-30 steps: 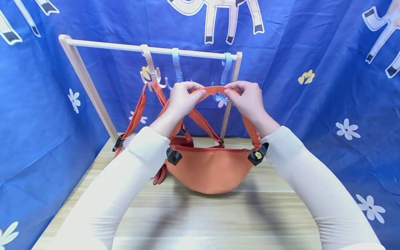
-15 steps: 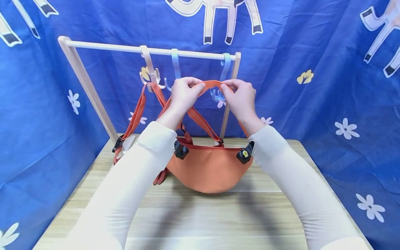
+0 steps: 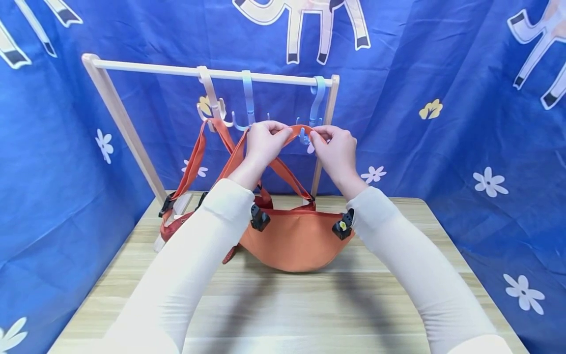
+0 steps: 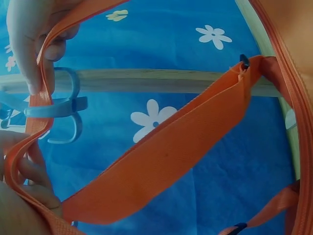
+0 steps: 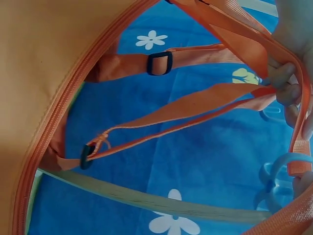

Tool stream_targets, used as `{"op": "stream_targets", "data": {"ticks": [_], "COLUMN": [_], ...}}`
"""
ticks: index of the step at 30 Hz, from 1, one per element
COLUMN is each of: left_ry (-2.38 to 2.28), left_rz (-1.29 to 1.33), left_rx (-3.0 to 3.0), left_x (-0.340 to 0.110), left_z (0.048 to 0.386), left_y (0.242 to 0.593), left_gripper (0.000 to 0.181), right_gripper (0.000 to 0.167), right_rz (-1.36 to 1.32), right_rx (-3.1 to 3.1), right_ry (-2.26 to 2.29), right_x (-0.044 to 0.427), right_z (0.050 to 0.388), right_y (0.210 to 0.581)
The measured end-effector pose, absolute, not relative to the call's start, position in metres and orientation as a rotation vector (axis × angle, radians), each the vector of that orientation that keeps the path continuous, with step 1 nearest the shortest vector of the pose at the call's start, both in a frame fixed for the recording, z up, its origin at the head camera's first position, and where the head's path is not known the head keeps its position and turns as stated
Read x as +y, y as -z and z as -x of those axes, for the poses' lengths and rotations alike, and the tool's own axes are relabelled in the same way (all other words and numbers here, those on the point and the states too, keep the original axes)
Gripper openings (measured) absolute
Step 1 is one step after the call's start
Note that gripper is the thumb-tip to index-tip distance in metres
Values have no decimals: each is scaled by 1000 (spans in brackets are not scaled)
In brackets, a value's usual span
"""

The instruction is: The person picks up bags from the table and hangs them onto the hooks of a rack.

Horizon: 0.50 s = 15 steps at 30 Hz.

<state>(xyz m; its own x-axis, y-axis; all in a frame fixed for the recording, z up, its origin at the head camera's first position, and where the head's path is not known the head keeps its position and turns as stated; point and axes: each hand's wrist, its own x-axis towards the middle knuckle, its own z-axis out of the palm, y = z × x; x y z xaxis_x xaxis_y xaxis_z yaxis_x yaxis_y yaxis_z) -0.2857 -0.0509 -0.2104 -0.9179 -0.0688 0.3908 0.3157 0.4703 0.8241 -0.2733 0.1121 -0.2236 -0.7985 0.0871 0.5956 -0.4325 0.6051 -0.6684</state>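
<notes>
An orange half-moon shoulder bag [image 3: 298, 243] hangs low from its wide fabric strap [image 3: 298, 129]. My left hand [image 3: 265, 142] pinches that strap between thumb and fingers. A short way to the right, my right hand [image 3: 336, 150] pinches it too. Between the hands, a prong of the right-hand light-blue hook [image 3: 317, 103] stands in front of the strap. In the left wrist view, the blue prong [image 4: 56, 107] crosses the strap between the two hands. The right wrist view shows the bag's zipper edge [image 5: 66, 98] and the blue hook [image 5: 274, 181] close to the strap.
A rack with a white bar [image 3: 150, 67] and wooden posts stands behind my hands. A pinkish hook [image 3: 210, 91] carries another orange strap [image 3: 196, 157], with a reddish bag [image 3: 177, 225] low at left. Another blue hook [image 3: 248, 98] hangs mid-bar. Below lies a wooden tabletop [image 3: 283, 305].
Both hands rose slightly with the strap, then came down, bringing it behind the blue prong. My right hand shifted left, and the bag stayed nearly where it was.
</notes>
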Motion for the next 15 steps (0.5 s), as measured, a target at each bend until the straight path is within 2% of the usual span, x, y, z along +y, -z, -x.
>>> {"op": "stream_targets", "data": {"ticks": [15], "left_ry": [1453], "left_rz": [247], "left_rx": [-2405], "left_x": [-51], "left_z": [284], "left_y": [230], "left_gripper": [25], "right_gripper": [24], "right_rz": [-263], "right_rx": [-2232], "right_ry": [-1147], "right_x": [115], "right_z": [273], "right_y": [246]}}
